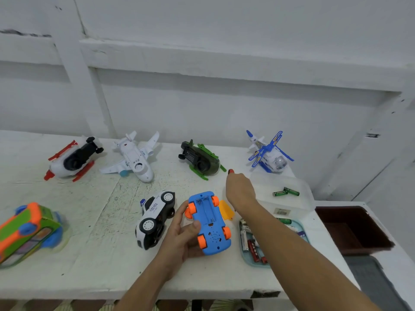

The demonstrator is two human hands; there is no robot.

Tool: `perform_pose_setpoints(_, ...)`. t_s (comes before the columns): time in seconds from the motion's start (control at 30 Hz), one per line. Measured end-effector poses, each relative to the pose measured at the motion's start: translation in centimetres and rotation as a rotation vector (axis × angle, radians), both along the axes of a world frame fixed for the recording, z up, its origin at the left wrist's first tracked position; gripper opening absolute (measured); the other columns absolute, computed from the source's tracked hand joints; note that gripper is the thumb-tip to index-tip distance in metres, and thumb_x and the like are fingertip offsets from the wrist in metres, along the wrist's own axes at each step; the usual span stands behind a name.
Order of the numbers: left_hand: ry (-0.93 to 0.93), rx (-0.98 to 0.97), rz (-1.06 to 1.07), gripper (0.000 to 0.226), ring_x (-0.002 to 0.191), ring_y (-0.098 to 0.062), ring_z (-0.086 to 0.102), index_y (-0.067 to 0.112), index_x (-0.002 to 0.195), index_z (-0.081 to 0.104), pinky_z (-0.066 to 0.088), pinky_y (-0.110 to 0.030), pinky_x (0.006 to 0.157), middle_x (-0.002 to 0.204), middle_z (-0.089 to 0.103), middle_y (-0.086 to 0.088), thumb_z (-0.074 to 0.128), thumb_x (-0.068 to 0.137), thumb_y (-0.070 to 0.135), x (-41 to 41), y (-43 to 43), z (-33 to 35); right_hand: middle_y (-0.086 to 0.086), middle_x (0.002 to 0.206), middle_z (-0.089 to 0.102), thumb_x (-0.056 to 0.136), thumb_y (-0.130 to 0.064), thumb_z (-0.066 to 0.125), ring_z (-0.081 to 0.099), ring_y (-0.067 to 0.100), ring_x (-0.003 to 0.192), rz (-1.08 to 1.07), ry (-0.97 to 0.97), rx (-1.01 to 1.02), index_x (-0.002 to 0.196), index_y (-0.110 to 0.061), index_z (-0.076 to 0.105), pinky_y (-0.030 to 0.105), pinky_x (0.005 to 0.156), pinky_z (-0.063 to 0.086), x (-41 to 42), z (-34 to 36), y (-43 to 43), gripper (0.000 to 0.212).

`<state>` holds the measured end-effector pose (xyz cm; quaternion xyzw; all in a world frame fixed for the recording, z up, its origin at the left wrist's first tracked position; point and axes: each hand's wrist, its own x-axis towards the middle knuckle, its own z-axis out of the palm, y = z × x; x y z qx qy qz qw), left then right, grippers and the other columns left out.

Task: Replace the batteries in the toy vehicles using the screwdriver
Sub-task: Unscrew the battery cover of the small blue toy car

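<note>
Lower centre of the frame, over the white surface [89, 221], the left hand [182, 232] grips the upturned blue toy car [211, 223]. To its right, the right hand [240, 191] curls round the screwdriver [230, 171], with only its red end showing. Batteries [244, 239] lie in a tray [247, 259] further right.

The left hand [179, 234] and right hand [240, 189] are bare. Behind each grip, the left forearm [146, 286] and right forearm [303, 254] are slim and uncovered from the wrist back. The left thumb [195, 225] has a short nail.
</note>
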<state>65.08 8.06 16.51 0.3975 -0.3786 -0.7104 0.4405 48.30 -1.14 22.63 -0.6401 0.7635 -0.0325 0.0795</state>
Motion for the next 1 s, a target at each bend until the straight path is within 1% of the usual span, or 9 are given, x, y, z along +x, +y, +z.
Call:
perform_pose_setpoints(0.17,0.027,0.012,-0.041,0.06,0.105,-0.038,0.069,0.048,0.135,0.038,0.056,-0.056,0.083,0.113,0.073,-0.011,0.06,0.084,0.025,0.4,-0.2,-0.6,0.015,0.127,0.057,0.095,0.004,0.043,0.057,0.029,0.116,-0.046,0.041,0.08,0.124,-0.002,0.054,0.032,0.088,0.049,0.2,-0.6,-0.1,0.031)
perform_pose_setpoints(0.3,0.046,0.019,-0.051,0.061,0.107,-0.039,0.068,0.048,0.138,0.036,0.057,-0.055,0.082,0.116,0.072,-0.013,0.058,0.086,0.025,0.7,-0.4,-1.0,0.016,0.124,0.057,0.096,0.003,0.04,0.058,0.029,0.112,-0.046,0.033,0.096,0.126,-0.002,0.051,0.031,0.084,0.049,-0.1,-1.1,0.1,0.032)
perform_pose_setpoints(0.4,0.055,0.025,-0.057,0.064,0.107,-0.039,0.068,0.046,0.141,0.033,0.057,-0.054,0.079,0.118,0.071,-0.014,0.058,0.086,0.024,0.7,-0.4,-1.2,0.017,0.12,0.057,0.095,0.001,0.039,0.059,0.029,0.105,-0.032,-0.004,0.088,0.132,-0.004,0.043,0.031,0.073,0.044,-0.5,-1.3,0.3,0.038)
perform_pose_setpoints(0.53,0.066,0.036,-0.061,0.068,0.108,-0.04,0.068,0.043,0.145,0.031,0.057,-0.055,0.081,0.118,0.071,-0.015,0.058,0.087,0.023,0.8,-0.6,-1.3,0.014,0.097,0.061,0.098,-0.008,0.042,0.06,0.031,0.095,-0.048,-0.208,-0.004,0.1,-0.003,0.057,0.032,0.071,0.043,-1.8,-0.7,1.4,0.016)
perform_pose_setpoints(0.6,0.053,0.034,-0.072,0.068,0.107,-0.039,0.068,0.044,0.144,0.031,0.056,-0.056,0.083,0.118,0.071,-0.014,0.059,0.085,0.024,0.7,-0.7,-1.1,0.013,0.096,0.067,0.094,-0.011,0.055,0.066,0.028,0.088,-0.03,-0.408,-0.062,0.109,-0.005,0.061,0.036,0.075,0.053,-2.9,-0.1,2.5,0.017)
perform_pose_setpoints(0.7,0.043,0.009,-0.101,0.067,0.106,-0.038,0.069,0.045,0.143,0.033,0.057,-0.056,0.083,0.118,0.071,-0.013,0.06,0.085,0.025,0.2,-0.9,-0.8,0.007,0.083,0.071,0.089,-0.009,0.064,0.067,0.016,0.069,-0.038,-0.696,-0.08,0.108,-0.013,0.063,0.027,0.062,0.057,-4.6,0.8,4.6,0.019)
perform_pose_setpoints(0.8,0.07,0.023,-0.097,0.069,0.107,-0.037,0.069,0.045,0.144,0.031,0.059,-0.052,0.078,0.118,0.072,-0.01,0.059,0.084,0.026,-0.5,-1.0,-1.0,0.008,0.081,0.069,0.088,-0.008,0.066,0.068,0.017,0.071,-0.099,-0.863,-0.099,0.101,-0.014,0.068,0.029,0.058,0.056,-6.3,0.7,6.6,0.014)
perform_pose_setpoints(0.9,0.089,0.034,-0.106,0.071,0.108,-0.036,0.069,0.044,0.146,0.03,0.06,-0.051,0.077,0.116,0.073,-0.009,0.058,0.083,0.025,-1.1,-1.0,-1.4,0.007,0.084,0.07,0.087,-0.011,0.068,0.069,0.018,0.074,-0.131,-0.867,-0.111,0.093,-0.018,0.07,0.03,0.065,0.056,-7.6,0.0,8.3,0.01)
perform_pose_setpoints(1.0,0.095,0.041,-0.104,0.073,0.108,-0.035,0.068,0.042,0.148,0.028,0.06,-0.05,0.076,0.117,0.072,-0.008,0.058,0.083,0.026,-1.2,-1.0,-1.7,-0.002,0.081,0.072,0.085,-0.013,0.071,0.068,0.005,0.073,-0.128,-0.745,-0.118,0.087,-0.021,0.071,0.017,0.069,0.048,-8.7,-0.7,9.8,0.008)
